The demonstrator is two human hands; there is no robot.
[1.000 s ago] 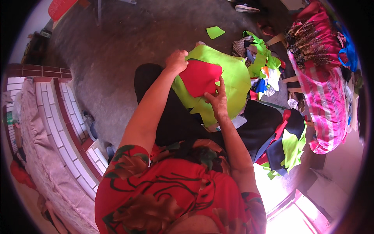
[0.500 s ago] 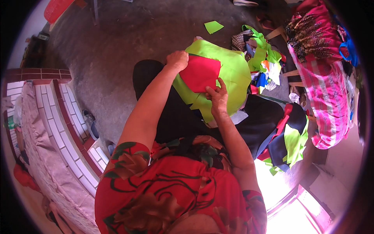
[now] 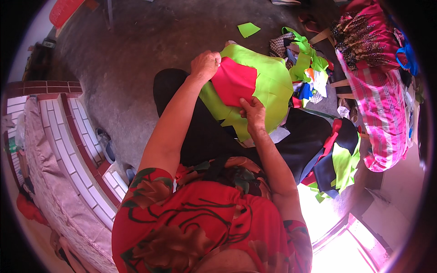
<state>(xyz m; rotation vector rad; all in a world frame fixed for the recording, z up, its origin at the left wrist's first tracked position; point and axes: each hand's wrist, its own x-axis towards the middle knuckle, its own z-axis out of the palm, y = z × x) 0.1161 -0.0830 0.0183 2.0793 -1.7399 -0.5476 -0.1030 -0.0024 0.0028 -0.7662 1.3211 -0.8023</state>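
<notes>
A red piece of fabric [image 3: 235, 82] lies over a larger lime-green fabric piece [image 3: 274, 93] spread across my lap. My left hand [image 3: 205, 66] is closed on the red piece's upper left corner. At its lower right edge my right hand [image 3: 253, 113] pinches it between thumb and fingers. Dark trousers [image 3: 207, 127] show beneath the green fabric. Strips of red, dark and lime-green fabric [image 3: 344, 166] hang over my right knee.
A small green scrap [image 3: 248, 30] lies on the grey floor [image 3: 173, 41]. Mixed cloth scraps [image 3: 304, 68] are heaped to the right, near wooden legs. Beyond them hangs a pink plaid cloth [image 3: 375, 109]. Shoes [image 3: 105, 145] stand by the tiled ledge [image 3: 63, 141] on the left.
My left hand has risen slightly, drawing the red fabric's upper left corner up with it. The fingers of my right hand have closed onto the lower edge.
</notes>
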